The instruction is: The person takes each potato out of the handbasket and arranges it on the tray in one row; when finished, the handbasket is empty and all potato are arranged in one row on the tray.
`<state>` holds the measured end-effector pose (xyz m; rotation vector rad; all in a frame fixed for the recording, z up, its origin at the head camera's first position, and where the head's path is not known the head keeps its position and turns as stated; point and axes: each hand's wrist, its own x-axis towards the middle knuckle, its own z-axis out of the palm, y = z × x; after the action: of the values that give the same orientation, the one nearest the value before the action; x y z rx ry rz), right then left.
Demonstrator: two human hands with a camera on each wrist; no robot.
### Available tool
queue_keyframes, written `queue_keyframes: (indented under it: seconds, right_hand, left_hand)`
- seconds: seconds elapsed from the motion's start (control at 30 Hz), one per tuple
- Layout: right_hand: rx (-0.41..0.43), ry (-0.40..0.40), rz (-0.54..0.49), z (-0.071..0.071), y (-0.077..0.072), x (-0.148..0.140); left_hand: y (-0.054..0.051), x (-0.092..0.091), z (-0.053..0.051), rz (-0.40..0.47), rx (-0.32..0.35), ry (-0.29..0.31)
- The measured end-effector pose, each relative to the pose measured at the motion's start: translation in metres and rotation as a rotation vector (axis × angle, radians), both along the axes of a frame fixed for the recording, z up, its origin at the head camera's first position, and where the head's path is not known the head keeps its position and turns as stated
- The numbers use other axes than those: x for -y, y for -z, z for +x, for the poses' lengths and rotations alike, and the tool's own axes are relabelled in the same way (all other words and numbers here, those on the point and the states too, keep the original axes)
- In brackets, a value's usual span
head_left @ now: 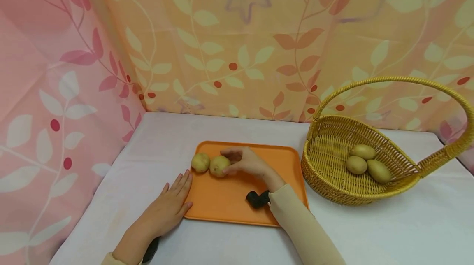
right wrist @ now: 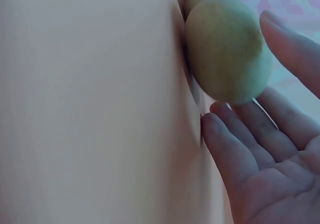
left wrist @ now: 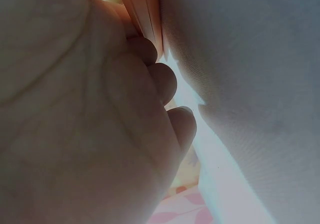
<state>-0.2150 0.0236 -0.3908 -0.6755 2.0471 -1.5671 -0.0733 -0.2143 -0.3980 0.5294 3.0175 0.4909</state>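
On the orange tray [head_left: 222, 199] two pale yellow-green potatoes [head_left: 200, 162] sit side by side near the far left corner. My right hand [head_left: 247, 162] is around the right-hand potato [head_left: 218, 167], thumb on the near side and fingers on the far side. In the right wrist view, a gap shows between the thumb [right wrist: 292, 49] and that potato [right wrist: 225, 49], and the fingers curve loosely beneath it. My left hand [head_left: 168, 207] lies with extended fingers along the tray's left edge. The left wrist view shows its palm and fingertips beside the tray rim [left wrist: 142, 14].
A yellow wicker basket [head_left: 322, 187] with a tall arched handle stands right of the tray. Three brownish potatoes [head_left: 356, 165] lie inside it. White cloth [head_left: 229, 244] covers the table, and patterned fabric [head_left: 222, 51] hangs behind and to the left.
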Motion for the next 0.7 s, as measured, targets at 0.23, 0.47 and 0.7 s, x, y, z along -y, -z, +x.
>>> queue_keyframes:
  seconds: [0.23, 0.47, 0.7]
  right_hand:
    - [-0.015, 0.025, -0.047, 0.001, -0.013, -0.011]
    - [-0.051, 0.045, -0.113, 0.009, -0.038, -0.026]
    - [-0.074, 0.078, -0.147, 0.017, -0.059, -0.046]
  left_hand:
    - [0.000, 0.001, 0.000, 0.005, 0.006, -0.001]
    - [-0.001, 0.001, 0.000, 0.006, 0.009, -0.002]
    - [-0.002, 0.002, 0.001, 0.007, 0.023, -0.008]
